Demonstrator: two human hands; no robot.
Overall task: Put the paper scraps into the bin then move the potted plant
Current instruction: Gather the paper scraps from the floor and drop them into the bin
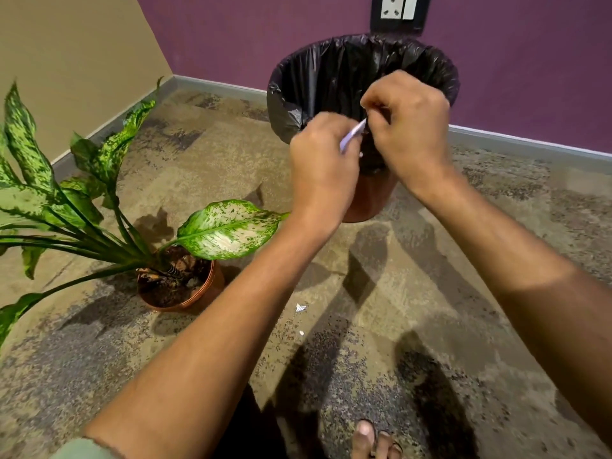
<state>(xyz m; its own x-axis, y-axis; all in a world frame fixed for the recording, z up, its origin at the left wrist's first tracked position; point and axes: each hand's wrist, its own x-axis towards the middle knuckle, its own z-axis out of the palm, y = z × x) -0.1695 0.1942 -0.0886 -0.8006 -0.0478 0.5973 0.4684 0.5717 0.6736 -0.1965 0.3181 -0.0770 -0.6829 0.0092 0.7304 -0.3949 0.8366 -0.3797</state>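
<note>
A bin (331,71) lined with a black bag stands on the carpet near the purple wall. Both my hands are raised in front of its near rim. My left hand (323,167) grips a pale paper scrap (351,135), and my right hand (407,127) pinches the scrap's upper end with curled fingers. Two small white scraps (300,307) lie on the carpet below my left forearm. The potted plant (180,283), in a brown pot with speckled green leaves, stands on the floor to the left.
The beige wall and purple wall meet in a corner behind the plant. A wall socket (397,8) sits above the bin. My bare foot (374,440) shows at the bottom edge. Patterned carpet covers the floor.
</note>
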